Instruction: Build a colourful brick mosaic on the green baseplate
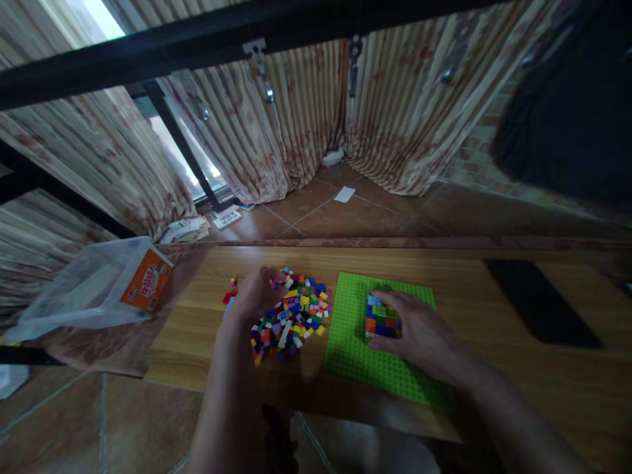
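On the table's right half lies a green baseplate (pixel 353 336). A multicoloured block of toy bricks (pixel 380 319) stands on it, with blue, green, red and orange bricks showing. My right hand (pixel 419 332) is wrapped round this block, fingers at its far side and thumb at its near side; the palm hides its right part. My left hand (pixel 251 296) is at the upper left of a heap of loose toy bricks (pixel 296 313). Its fingertips are closed around a small pink brick (pixel 273 284), partly hidden by the fingers.
Red and blue pieces (pixel 228 298) lie left of my left wrist on the wooden table (pixel 187 329). A dark flat panel (pixel 540 299) is at the right. Beyond the table's left end stands a clear plastic bin (pixel 83 289) with an orange label. Curtains (pixel 296 112) hang behind.
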